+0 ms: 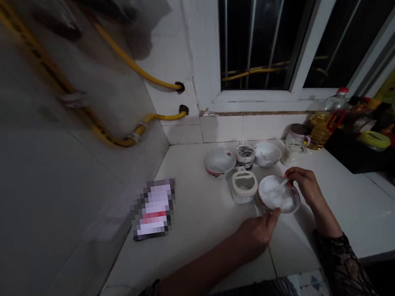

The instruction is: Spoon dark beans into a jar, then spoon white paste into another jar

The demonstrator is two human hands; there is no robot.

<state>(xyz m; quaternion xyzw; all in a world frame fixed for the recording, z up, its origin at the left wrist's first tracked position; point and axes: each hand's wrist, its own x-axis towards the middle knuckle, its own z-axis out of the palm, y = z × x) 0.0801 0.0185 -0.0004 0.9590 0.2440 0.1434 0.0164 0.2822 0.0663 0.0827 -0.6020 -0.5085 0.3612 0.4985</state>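
Note:
A patterned bowl (297, 203) with a white, powdery-looking substance (273, 192) in it stands on the white counter. My left hand (259, 233) reaches in from the lower left, its fingers closed on the bowl's near rim. Above the bowl's right side, my right hand (303, 182) pinches the handle of a pale spoon (283, 182), whose other end dips into the white substance. Left of this bowl is a square clear container (245, 188) with a white rim. Behind them are a wider bowl (219, 162), a small jar with dark contents (245, 155) and a white bowl (267, 154).
A pixelated phone-like object (155, 210) lies on the counter (204, 245) at left. A glass jar (295, 140), an oil bottle (319, 132) and a dark rack (349, 153) with condiments stand at right. A yellow pipe (99, 127) runs along the left wall; a barred window (258, 31) is behind.

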